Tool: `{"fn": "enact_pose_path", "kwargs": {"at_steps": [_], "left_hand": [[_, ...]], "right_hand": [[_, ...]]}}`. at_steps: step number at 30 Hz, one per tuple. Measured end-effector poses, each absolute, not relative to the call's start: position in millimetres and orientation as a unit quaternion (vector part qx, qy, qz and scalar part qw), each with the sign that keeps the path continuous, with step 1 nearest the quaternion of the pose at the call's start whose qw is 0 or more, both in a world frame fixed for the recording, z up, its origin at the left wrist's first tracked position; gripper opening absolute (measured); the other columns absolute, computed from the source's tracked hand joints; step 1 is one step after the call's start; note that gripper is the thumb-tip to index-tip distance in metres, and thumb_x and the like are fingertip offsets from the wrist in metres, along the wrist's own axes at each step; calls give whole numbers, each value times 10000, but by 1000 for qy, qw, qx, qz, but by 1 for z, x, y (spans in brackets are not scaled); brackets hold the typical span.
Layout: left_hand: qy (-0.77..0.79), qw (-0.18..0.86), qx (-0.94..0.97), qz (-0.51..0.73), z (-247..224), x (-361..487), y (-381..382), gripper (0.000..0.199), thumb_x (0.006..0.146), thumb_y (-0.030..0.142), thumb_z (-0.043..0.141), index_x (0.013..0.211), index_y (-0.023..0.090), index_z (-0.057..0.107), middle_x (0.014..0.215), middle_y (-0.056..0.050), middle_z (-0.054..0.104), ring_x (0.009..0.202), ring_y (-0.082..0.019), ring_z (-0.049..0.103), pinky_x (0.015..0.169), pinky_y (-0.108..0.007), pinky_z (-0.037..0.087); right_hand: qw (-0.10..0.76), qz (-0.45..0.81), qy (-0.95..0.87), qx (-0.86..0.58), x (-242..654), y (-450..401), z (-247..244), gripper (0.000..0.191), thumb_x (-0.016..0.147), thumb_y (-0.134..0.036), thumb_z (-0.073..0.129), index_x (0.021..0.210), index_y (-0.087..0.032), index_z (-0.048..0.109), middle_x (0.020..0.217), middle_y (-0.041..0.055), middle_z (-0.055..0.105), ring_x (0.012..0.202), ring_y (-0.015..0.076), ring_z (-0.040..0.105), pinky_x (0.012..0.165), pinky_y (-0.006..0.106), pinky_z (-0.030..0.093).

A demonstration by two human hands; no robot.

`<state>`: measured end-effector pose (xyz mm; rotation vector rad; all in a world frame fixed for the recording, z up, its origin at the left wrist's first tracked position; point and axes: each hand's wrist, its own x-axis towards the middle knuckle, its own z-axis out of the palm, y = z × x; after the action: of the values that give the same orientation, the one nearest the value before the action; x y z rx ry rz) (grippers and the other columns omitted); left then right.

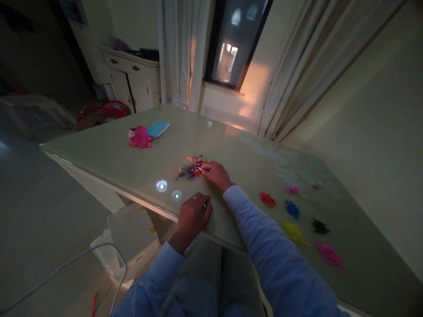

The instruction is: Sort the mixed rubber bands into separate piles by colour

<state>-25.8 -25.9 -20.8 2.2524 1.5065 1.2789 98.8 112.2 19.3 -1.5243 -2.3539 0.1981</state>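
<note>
A mixed heap of small coloured rubber bands [191, 170] lies spread on the table in front of me. At the heap's right edge is my right hand [216, 174], thumb and fingertips pinched together on a few bands; exactly which ones is too small to tell. My left hand [194, 214], with a ring on one finger, rests curled at the table's near edge, below the heap and apart from it. Nothing shows in its fingers. Beyond my right forearm lie single-colour piles of bands: red [267, 199], blue [292, 209], yellow [294, 233], black [320, 226] and pink [329, 254].
Further right are a small pink clump [292, 188] and a greyish bit [316, 186]. A blue face mask [159, 128] lies beside crumpled pink material [141, 137] at the table's far left. The glossy tabletop [109, 158] reflects lights. A cable [82, 253] loops at lower left.
</note>
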Motion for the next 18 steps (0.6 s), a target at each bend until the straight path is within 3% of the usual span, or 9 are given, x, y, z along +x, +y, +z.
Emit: {"fn": "enact_pose_path", "kwargs": {"at_steps": [18], "left_hand": [[502, 78, 749, 425, -18, -25, -27, 177, 913, 193, 511, 923, 191, 687, 797, -45, 680, 730, -168, 638, 676, -278, 472]], "right_hand": [[231, 103, -820, -513, 95, 112, 20, 144, 886, -165, 613, 883, -169, 757, 916, 68, 720, 909, 185, 611, 835, 262, 429]]}}
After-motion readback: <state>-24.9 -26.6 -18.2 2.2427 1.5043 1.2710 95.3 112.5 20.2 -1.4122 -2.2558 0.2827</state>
